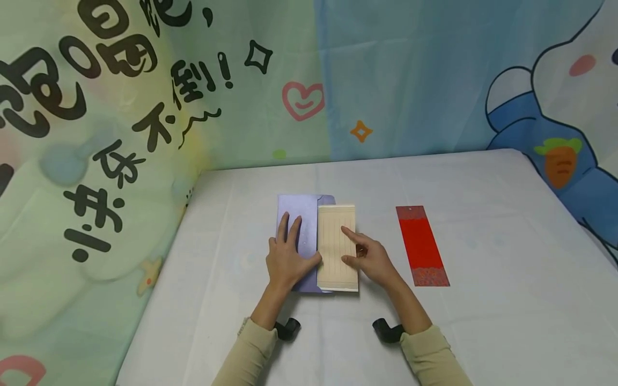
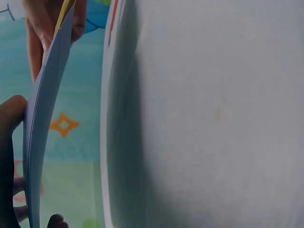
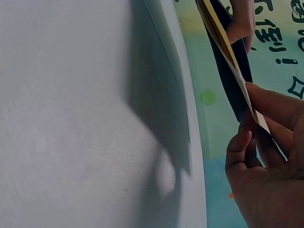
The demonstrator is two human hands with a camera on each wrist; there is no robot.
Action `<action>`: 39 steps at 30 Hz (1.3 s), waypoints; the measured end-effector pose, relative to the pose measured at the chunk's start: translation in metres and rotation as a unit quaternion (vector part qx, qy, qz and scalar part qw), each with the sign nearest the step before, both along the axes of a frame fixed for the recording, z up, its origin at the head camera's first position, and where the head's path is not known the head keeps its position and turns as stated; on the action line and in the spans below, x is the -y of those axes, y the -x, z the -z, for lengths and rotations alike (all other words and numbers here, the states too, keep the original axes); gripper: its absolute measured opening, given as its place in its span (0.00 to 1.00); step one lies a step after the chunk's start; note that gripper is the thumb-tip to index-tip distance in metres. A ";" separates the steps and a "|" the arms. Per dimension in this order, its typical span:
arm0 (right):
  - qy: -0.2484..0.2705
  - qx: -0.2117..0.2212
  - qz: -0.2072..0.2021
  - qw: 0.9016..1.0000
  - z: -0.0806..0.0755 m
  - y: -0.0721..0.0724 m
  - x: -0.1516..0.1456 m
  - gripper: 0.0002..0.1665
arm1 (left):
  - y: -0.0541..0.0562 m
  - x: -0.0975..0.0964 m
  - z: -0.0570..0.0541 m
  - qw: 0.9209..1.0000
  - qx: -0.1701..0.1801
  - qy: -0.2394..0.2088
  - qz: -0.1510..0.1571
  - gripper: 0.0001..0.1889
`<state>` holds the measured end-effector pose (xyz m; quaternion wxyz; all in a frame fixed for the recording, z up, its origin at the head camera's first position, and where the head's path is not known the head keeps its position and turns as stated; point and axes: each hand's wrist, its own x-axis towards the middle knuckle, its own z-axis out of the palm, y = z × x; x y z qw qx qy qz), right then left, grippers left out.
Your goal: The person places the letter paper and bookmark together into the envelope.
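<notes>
A purple envelope (image 1: pixel 309 236) is held raised above the white table, its dark shadow falling on the cloth. My left hand (image 1: pixel 288 262) grips it, fingers spread over its front and the thumb near its right edge. Seen edge-on in the left wrist view, the envelope (image 2: pixel 45 104) has fingers on both sides. A cream lined paper (image 1: pixel 337 246) overlaps the envelope's right part, showing purple above it. My right hand (image 1: pixel 374 259) pinches this paper near its right edge. In the right wrist view the paper (image 3: pixel 225 45) runs between two dark layers of the envelope.
A long red paper piece (image 1: pixel 421 241) with patterned end bands lies on the white table (image 1: pixel 512 321), right of my right hand. Printed curtains (image 1: pixel 415 80) hang behind and along the left side. A black strap-like piece sits at each wrist.
</notes>
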<state>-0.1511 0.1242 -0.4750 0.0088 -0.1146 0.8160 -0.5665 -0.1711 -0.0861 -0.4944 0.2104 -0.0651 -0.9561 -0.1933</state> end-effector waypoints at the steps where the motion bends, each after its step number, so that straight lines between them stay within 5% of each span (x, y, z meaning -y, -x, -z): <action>1: -0.006 -0.002 0.000 1.000 0.005 0.002 0.000 0.40 | 0.000 -0.001 0.000 1.000 -0.003 -0.002 0.003 0.47; 11: -0.070 -0.049 0.011 0.996 0.011 0.004 0.004 0.43 | -0.004 -0.007 0.003 1.000 0.003 -0.008 0.003 0.47; 24: -0.052 -0.063 0.010 0.997 0.005 0.008 0.000 0.42 | 0.004 -0.008 -0.002 1.000 -0.010 -0.014 0.009 0.47; 39: -0.014 -0.005 -0.006 1.000 0.010 0.006 0.001 0.47 | -0.002 -0.008 -0.001 1.000 0.004 -0.009 0.010 0.47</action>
